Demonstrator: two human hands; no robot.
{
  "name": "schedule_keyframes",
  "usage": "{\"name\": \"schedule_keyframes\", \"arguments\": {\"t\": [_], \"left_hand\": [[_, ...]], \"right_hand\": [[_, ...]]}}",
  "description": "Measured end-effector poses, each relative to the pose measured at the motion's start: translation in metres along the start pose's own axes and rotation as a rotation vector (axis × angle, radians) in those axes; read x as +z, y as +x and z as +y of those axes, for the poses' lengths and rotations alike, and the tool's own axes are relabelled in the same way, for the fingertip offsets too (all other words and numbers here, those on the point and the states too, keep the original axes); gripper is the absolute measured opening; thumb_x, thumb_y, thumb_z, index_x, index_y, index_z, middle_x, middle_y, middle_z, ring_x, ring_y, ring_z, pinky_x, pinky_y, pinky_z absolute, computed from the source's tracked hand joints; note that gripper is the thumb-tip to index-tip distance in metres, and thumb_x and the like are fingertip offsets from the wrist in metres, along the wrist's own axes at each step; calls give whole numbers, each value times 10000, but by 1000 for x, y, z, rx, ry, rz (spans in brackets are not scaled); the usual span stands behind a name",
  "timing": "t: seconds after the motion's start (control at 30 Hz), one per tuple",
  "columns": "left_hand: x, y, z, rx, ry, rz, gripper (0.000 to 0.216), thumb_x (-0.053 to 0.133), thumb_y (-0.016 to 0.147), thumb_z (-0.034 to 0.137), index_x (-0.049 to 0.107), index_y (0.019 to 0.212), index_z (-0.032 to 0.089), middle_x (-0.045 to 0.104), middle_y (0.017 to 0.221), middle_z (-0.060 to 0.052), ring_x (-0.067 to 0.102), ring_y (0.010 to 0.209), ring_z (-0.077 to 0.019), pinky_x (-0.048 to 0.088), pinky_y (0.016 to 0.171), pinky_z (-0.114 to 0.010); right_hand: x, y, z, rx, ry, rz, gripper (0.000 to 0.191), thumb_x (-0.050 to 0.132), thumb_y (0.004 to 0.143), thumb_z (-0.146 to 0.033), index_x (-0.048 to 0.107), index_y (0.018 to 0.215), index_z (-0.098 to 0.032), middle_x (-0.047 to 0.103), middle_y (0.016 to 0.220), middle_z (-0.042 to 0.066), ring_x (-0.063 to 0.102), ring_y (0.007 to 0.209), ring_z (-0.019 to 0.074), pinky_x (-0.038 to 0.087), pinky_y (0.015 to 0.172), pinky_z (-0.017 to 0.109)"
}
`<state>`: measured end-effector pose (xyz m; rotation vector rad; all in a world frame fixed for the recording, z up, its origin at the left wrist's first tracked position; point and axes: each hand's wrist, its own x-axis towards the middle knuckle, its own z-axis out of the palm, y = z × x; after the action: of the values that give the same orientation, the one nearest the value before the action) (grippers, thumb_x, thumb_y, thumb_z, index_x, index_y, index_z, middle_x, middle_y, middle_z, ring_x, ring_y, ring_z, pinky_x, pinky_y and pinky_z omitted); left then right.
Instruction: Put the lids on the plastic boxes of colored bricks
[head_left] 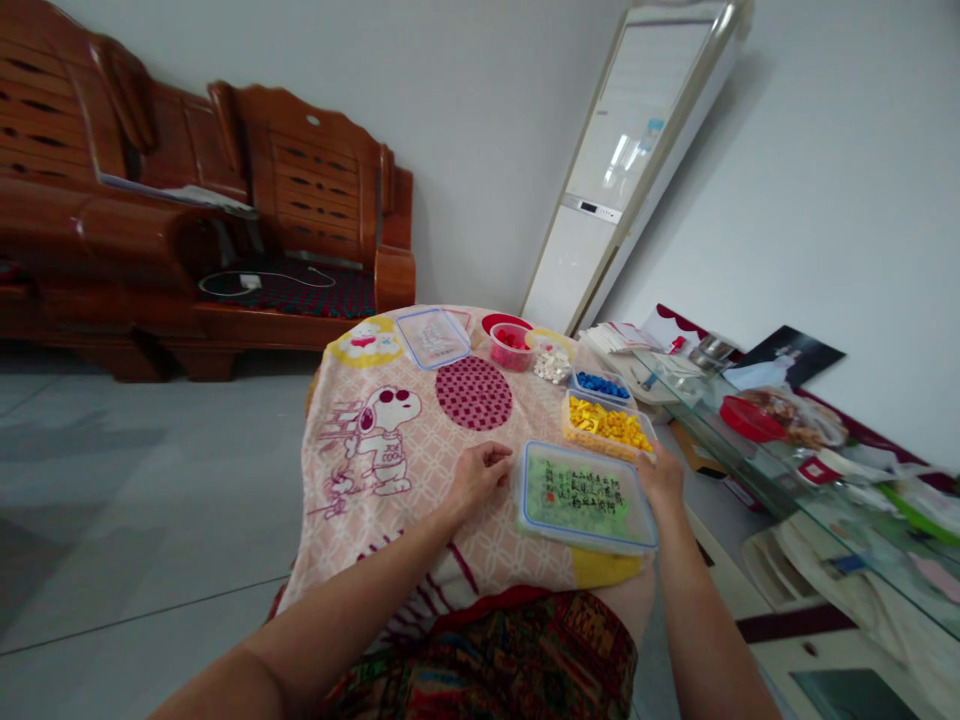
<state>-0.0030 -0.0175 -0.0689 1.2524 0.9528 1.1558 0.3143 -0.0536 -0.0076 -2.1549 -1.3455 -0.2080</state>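
Note:
A clear plastic box (589,500) with a blue-rimmed lid, dark writing on top and green contents lies near the front right of the cloth-covered table. My right hand (661,480) grips this lidded box at its far right corner, close beside the tub of yellow pieces (607,425); some of its fingers are hidden. To the left of the box, my left hand (480,475) hovers over or rests on the cloth, its fingers loosely bent, apart, and holding nothing. Behind the yellow tub sits a smaller tub of blue pieces (600,385).
White pieces (553,365) and a round tub of red pieces (511,347) stand farther back. A loose clear lid (433,338) lies at the far left on the patterned cloth (420,430). A cluttered glass shelf (810,500) borders the right; a wooden sofa (315,180) is behind.

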Motion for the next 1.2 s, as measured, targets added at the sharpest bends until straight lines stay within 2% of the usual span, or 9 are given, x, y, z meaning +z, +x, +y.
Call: {"name": "schedule_keyframes", "arguments": {"t": [0.13, 0.2, 0.27, 0.43, 0.63, 0.87, 0.97, 1.1, 1.2], "left_hand": [[1, -13, 5, 40, 154, -19, 168, 642, 761, 207, 724, 888, 133, 700, 733, -33, 611, 543, -117, 478, 525, -226], [0, -18, 7, 85, 226, -21, 190, 647, 756, 191, 745, 911, 144, 733, 860, -63, 652, 633, -135, 517, 584, -238], [-1, -21, 7, 68, 228, -33, 231, 670, 748, 201, 747, 960, 150, 736, 926, -75, 674, 702, -155, 542, 614, -251], [5, -19, 4, -183, 40, -30, 298, 686, 773, 249, 680, 1047, 130, 699, 806, -42, 642, 597, -135, 531, 532, -239], [16, -7, 2, -189, 108, -14, 313, 736, 771, 394, 666, 946, 144, 689, 800, -39, 633, 629, -128, 478, 509, -199], [18, 0, -3, -295, 78, -75, 294, 771, 755, 367, 611, 881, 154, 627, 686, 18, 544, 529, -79, 412, 491, -179], [19, -1, 2, -299, 97, -55, 319, 775, 744, 361, 600, 914, 157, 610, 686, 25, 529, 511, -78, 388, 471, -179], [17, -3, 9, -153, 278, 64, 319, 816, 663, 319, 600, 836, 161, 592, 680, 29, 530, 568, -84, 364, 494, -174], [15, -1, 10, -140, 298, -20, 282, 768, 696, 355, 556, 700, 169, 529, 575, 47, 488, 524, -84, 326, 477, -185]], "right_hand": [[7, -20, -25, -158, -14, -82, 472, 483, 876, -335, 645, 1244, -89, 643, 1303, 164, 561, 1239, 275, 377, 1096, 373], [6, -30, -27, -146, -86, -132, 518, 460, 906, -354, 594, 1309, -58, 610, 1341, 188, 538, 1271, 281, 356, 1111, 369], [2, -39, -23, -66, -165, -191, 560, 437, 929, -377, 547, 1356, -32, 598, 1346, 214, 544, 1268, 296, 369, 1096, 380], [-1, -53, -13, 25, -201, -253, 617, 381, 967, -452, 499, 1402, -31, 607, 1320, 235, 582, 1228, 315, 427, 1032, 402], [1, -60, -17, 45, -206, -250, 617, 337, 984, -437, 448, 1443, -38, 550, 1389, 237, 537, 1281, 322, 410, 1046, 406], [-3, -56, -21, 70, -234, -285, 627, 355, 975, -472, 470, 1432, -59, 583, 1345, 235, 573, 1225, 327, 433, 1008, 422], [-3, -54, -21, 87, -224, -282, 629, 377, 965, -499, 483, 1428, -86, 600, 1323, 227, 590, 1195, 329, 442, 993, 435], [-2, -55, -20, 84, -200, -259, 625, 404, 954, -501, 498, 1424, -100, 601, 1327, 216, 587, 1199, 329, 448, 987, 439], [-1, -56, -20, 81, -196, -256, 632, 403, 955, -492, 490, 1430, -85, 589, 1342, 226, 575, 1220, 330, 447, 993, 436]]}}
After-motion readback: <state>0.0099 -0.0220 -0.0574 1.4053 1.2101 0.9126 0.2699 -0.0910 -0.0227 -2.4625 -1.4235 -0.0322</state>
